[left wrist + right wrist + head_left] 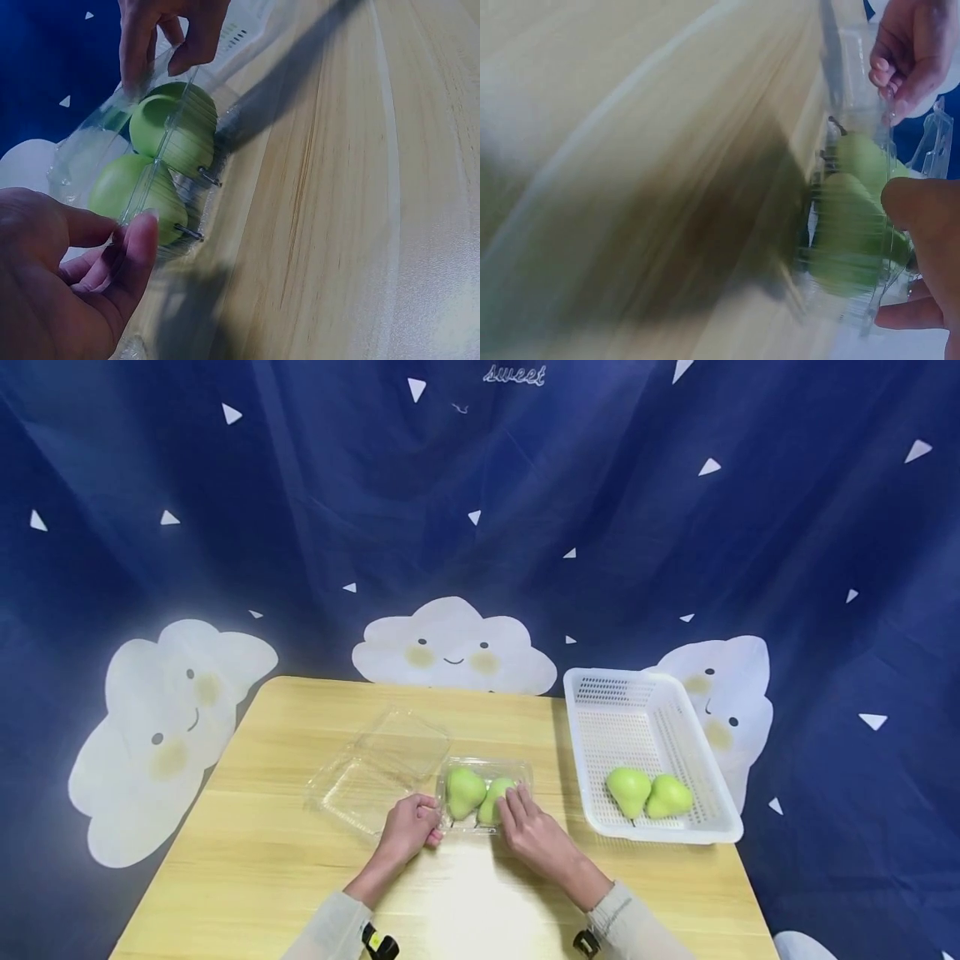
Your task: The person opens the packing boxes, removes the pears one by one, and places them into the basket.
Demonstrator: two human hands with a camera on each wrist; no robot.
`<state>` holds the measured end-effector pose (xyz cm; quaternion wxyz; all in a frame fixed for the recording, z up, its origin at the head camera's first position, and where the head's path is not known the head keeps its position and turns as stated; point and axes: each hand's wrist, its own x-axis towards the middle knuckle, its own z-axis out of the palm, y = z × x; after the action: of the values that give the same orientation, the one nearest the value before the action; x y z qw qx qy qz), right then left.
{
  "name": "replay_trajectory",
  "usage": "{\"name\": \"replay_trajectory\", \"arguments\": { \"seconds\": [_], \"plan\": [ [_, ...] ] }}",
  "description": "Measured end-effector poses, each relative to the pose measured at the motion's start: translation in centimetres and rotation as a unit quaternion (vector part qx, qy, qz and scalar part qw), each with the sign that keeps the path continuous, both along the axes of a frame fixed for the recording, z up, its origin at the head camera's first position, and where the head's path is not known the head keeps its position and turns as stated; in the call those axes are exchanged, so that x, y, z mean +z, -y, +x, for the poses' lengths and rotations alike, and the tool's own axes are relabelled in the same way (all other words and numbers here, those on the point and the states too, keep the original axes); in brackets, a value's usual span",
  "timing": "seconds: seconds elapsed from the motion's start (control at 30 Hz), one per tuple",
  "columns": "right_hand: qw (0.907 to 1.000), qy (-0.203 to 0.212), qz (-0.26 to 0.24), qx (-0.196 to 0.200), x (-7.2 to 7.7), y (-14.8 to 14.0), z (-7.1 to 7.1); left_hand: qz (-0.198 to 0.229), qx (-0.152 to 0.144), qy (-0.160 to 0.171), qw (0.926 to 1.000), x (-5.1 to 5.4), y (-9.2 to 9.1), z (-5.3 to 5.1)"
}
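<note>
Two green pears lie side by side in a clear plastic container (486,829): the left pear (465,792) and the right pear (491,806), partly covered by fingers. At the container's front left, my left hand (411,828) pinches the rim between thumb and fingertips, as the left wrist view shows. My right hand (536,835) grips the right end, its thumb (907,202) at the front rim and other fingers farther round the side. Both pear stems (191,232) point toward the front wall.
Left of the hands lies another clear plastic container (360,781), opened out. A white perforated basket (581,760) stands at the right, with two more green pears (628,789) in it. Behind the wooden table (247,860) hangs a blue curtain (480,560).
</note>
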<state>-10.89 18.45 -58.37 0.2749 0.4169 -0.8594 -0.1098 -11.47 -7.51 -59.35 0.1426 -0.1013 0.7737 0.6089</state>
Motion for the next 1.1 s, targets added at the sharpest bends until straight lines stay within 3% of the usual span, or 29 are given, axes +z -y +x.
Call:
{"name": "replay_trajectory", "arguments": {
  "seconds": [0.23,0.4,0.57,0.73,0.97,1.1],
  "plan": [
    [0.9991,0.030,0.030,-0.003,1.5,-0.5,0.1,0.006,0.002,-0.002,1.0000,-0.3,0.1,0.1],
    [0.9964,0.083,-0.002,-0.017,3.0,-1.4,-0.3,0.002,0.007,-0.009,0.9999,-0.2,0.2,0.0],
    [0.9910,0.126,-0.043,-0.005,4.2,-1.6,-1.4,0.015,0.005,-0.009,0.9998,-0.2,-0.1,-0.1],
    [0.9801,0.159,-0.118,0.009,4.6,-1.6,-2.1,0.022,0.012,-0.008,0.9997,-0.4,-0.2,-0.2],
    [0.9540,0.201,-0.222,-0.008,5.5,-2.1,-2.8,0.028,0.015,-0.003,0.9995,-0.2,0.1,-0.2],
    [0.9457,0.200,-0.256,-0.013,5.8,-2.6,-3.4,0.034,0.017,0.001,0.9993,-0.1,0.0,-0.2]
  ]
}}
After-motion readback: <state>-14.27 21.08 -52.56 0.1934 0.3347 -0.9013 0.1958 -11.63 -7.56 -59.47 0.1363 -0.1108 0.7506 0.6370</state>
